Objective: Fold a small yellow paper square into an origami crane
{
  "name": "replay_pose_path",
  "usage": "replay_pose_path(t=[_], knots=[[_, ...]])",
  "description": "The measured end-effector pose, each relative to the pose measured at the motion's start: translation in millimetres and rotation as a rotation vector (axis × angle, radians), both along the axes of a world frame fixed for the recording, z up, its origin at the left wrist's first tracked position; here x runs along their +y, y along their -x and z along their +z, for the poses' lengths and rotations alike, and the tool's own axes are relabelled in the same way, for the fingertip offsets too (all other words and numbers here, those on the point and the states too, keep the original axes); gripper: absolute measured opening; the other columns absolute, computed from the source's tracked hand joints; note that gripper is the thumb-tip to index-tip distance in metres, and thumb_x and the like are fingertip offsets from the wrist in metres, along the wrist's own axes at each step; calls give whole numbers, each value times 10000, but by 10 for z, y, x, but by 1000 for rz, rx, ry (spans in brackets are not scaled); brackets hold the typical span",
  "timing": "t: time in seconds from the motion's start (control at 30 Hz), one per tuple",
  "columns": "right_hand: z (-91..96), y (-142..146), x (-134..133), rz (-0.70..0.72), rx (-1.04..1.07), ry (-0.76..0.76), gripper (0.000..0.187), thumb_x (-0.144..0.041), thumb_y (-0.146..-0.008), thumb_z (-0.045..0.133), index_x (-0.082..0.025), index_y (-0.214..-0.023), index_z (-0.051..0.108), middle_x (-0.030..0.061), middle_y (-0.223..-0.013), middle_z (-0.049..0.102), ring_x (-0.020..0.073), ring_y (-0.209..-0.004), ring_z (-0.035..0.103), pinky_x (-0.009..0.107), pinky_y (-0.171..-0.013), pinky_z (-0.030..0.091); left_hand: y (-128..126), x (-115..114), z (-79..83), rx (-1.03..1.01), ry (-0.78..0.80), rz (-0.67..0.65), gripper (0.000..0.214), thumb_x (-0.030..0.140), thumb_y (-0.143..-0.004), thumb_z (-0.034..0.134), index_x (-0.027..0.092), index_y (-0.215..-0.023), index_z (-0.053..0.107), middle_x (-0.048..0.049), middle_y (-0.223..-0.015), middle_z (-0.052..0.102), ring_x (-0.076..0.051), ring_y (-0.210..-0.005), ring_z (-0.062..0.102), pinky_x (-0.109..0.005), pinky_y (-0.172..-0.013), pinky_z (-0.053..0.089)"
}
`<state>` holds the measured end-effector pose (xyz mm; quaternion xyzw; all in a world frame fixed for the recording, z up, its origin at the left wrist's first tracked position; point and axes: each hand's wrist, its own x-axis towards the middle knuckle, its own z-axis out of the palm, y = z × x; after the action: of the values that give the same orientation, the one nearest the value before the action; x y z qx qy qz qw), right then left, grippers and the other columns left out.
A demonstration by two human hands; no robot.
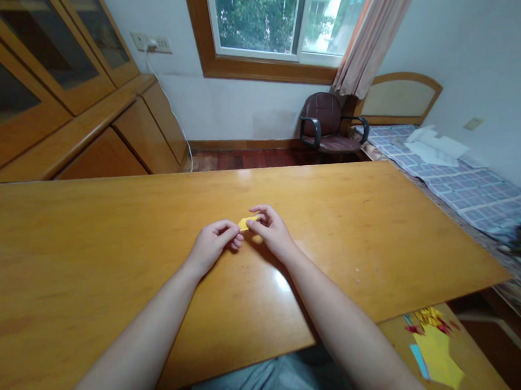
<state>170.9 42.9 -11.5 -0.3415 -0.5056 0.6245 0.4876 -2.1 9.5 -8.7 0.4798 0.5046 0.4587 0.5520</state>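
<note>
A small folded piece of yellow paper is held just above the wooden table, near its middle. My left hand pinches the paper's left end with curled fingers. My right hand pinches the right end between thumb and fingertips. Both forearms reach in from the near edge of the table.
A lower wooden surface at the bottom right carries yellow paper sheets and small coloured folded pieces. A dark office chair stands under the window. A bed with a checked cover runs along the right. Wooden cabinets line the left wall.
</note>
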Motion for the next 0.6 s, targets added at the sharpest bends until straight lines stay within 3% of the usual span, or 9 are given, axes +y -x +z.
replay_pose_path(t=[0.2,0.6], knots=[[3,2,13,13,56,19,369,-382,-762,714,-205,-1040,549,-54,-690,600,124,-696,592,277,-703,463,2,-2,12,9,-24,51,290,419,-752,727,135,-762,666,-52,-692,709,-146,-567,636,-271,-585,526],[-22,17,-3,5,-2,-13,378,-299,-732,724,-210,-1065,569,-65,-685,563,98,-616,507,235,-599,373,-17,-11,36,68,-16,1,325,453,-746,726,132,-764,677,-63,-694,710,-153,-587,638,-286,-616,527]])
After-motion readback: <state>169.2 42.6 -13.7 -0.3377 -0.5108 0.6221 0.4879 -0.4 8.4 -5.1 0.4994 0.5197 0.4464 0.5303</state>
